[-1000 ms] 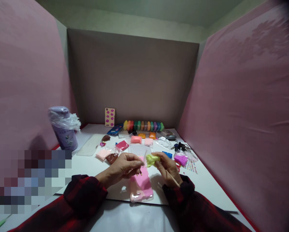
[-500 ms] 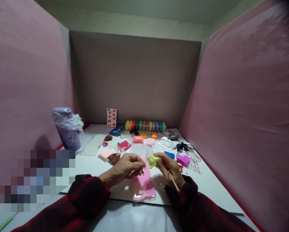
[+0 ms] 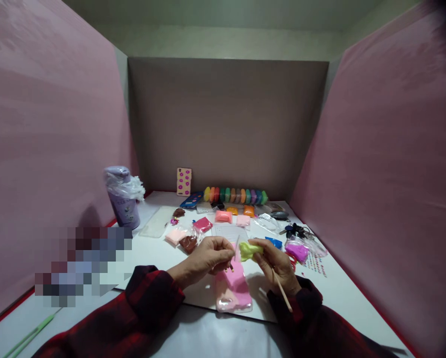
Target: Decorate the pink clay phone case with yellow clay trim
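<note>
My right hand [image 3: 277, 266] grips a lump of yellow-green clay [image 3: 248, 251] between thumb and fingers. A thin wooden stick [image 3: 282, 291] is also tucked in that hand, slanting down toward the wrist. Just left of the clay, my left hand [image 3: 213, 256] is closed in a pinch. A thin pale sliver [image 3: 237, 244] rises by its fingertips; whether they hold it I cannot tell. Beneath both hands lies a clear phone case [image 3: 223, 304] partly covered in pink and peach clay [image 3: 240, 283]. Small dark and pale bits show on it under my left fingertips.
Clay packets surround the work: brown [image 3: 188, 242], crimson [image 3: 202, 224], coral [image 3: 223, 216], purple [image 3: 296, 251]. A row of coloured clay [image 3: 238, 195] lies at the back. A lilac bottle [image 3: 125, 206] stands left; red scissors [image 3: 293, 262] and a sticker sheet [image 3: 315, 263] are right.
The whole view has shifted, so everything appears further right. Both hands keep nearly the same pose over the phone case, the clay still in my right hand.
</note>
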### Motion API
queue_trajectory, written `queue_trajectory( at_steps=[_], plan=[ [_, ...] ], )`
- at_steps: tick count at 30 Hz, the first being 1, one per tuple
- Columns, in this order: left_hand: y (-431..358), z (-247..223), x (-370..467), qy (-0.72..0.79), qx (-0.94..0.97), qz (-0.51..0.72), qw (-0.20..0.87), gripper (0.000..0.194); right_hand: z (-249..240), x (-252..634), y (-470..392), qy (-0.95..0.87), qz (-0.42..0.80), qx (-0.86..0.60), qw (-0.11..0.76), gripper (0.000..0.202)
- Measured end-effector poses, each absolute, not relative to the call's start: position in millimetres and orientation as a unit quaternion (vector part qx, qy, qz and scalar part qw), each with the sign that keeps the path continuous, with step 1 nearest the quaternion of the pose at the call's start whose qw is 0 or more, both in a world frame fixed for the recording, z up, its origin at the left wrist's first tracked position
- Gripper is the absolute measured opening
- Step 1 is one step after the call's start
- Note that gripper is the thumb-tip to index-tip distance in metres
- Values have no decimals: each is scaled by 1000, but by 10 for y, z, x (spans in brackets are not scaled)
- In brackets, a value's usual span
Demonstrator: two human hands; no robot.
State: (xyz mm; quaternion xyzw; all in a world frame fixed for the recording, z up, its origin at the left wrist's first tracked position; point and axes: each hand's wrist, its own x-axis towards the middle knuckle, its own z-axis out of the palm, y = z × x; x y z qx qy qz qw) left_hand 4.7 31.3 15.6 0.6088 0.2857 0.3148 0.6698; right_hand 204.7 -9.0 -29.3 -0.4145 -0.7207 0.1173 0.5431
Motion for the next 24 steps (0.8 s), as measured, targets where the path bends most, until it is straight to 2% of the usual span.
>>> queue_trajectory(
  at_steps=[11, 24],
  plan=[
    [283, 166, 85, 299, 612, 328, 655, 28, -217, 2025, -135, -738, 96, -369, 557, 21],
    [275, 166, 47, 270, 614, 299, 679, 31, -252, 2054, -107, -722, 62, -421, 546, 19]
  ],
)
